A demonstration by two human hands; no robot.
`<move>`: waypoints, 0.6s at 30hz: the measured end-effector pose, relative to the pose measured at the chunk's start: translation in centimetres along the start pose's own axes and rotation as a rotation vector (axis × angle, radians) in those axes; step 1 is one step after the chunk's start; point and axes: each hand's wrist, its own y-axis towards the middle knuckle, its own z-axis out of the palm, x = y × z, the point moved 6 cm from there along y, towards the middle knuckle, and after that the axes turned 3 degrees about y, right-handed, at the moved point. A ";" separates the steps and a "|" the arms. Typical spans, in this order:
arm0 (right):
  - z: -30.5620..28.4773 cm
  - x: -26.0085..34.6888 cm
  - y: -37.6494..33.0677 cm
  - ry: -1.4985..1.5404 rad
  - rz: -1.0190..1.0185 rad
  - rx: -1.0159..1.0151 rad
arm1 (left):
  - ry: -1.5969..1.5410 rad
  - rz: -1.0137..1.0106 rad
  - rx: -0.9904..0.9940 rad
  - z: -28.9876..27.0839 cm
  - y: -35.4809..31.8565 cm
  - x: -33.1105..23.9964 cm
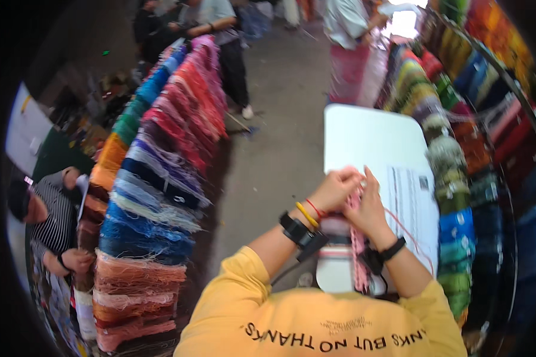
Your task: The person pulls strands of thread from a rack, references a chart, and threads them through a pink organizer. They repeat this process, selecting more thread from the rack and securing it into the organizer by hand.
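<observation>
My left hand (338, 189) and my right hand (369, 209) are close together over a white board (369, 134) in front of my chest. The fingers of both hands are closed around the upper part of a pink thread bundle (360, 262), which hangs down toward my body. Exactly how the fingertips grip it is too small to make out. A loose pink-red strand (412, 233) trails from beside my right hand across a printed sheet (408, 205) on the board. More thread bands, pale and dark, lie on the board's near part, partly hidden by my forearms.
Left of the aisle stands a long rack of coloured thread hanks (146, 202); another rack of hanks (449, 172) lines the right. A person in a striped top (56, 205) is beyond the left rack. Other people stand at the far end of the aisle floor (268, 166).
</observation>
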 end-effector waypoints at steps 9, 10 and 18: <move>-1.0 0.3 -0.9 0.070 0.201 0.005 | -0.739 -0.205 -0.206 -11.1 -5.3 1.3; -0.9 0.5 -1.0 0.072 0.204 0.010 | -0.797 -0.193 -0.223 -13.4 -6.5 1.1; -1.8 1.2 -1.9 0.044 0.243 -0.013 | 1.147 -0.371 -1.229 -33.0 -19.5 -0.1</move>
